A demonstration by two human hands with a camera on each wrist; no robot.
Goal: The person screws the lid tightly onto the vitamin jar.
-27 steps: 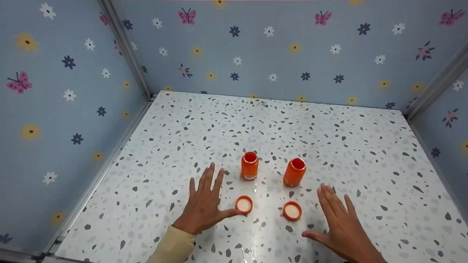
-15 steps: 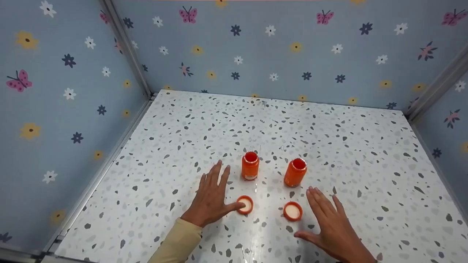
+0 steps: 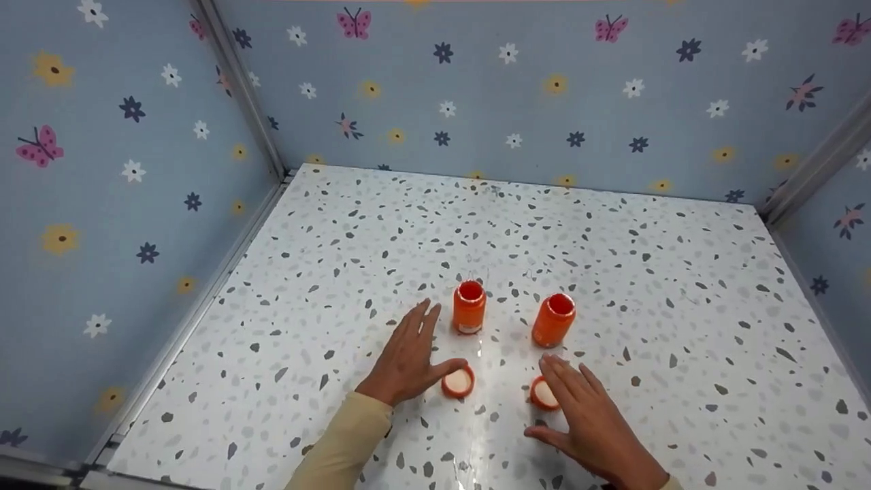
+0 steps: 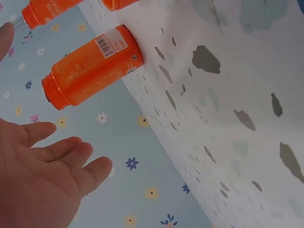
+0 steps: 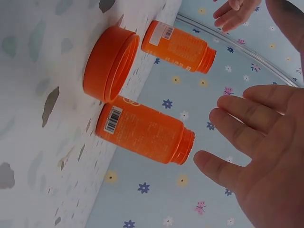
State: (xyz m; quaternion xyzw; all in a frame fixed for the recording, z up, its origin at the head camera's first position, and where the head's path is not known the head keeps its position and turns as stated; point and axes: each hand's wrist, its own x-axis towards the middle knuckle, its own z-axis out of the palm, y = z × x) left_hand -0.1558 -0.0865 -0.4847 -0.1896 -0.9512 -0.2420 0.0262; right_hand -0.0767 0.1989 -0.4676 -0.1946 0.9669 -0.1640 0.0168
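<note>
Two uncapped orange bottles stand upright on the speckled table: the left bottle [image 3: 469, 309] and the right bottle [image 3: 553, 322]. In front of each lies an orange cap with its pale inside facing up, the left cap [image 3: 458, 383] and the right cap [image 3: 543, 393]. My left hand [image 3: 406, 361] is spread beside the left bottle, its thumb overlapping the left cap's edge in the head view. My right hand [image 3: 582, 418] has extended fingers over the right cap, partly covering it. In the right wrist view, the right hand [image 5: 266, 137] holds nothing.
The white speckled tabletop [image 3: 408, 224] stretches behind the bottles. Blue flowered panels [image 3: 469, 82] enclose it at the back and sides, with metal posts [image 3: 245, 95] at the corners.
Both hands have moved inward: the left to the right toward the left bottle, the right to the left until it covers part of the right cap. Bottles and caps have stayed in place.
</note>
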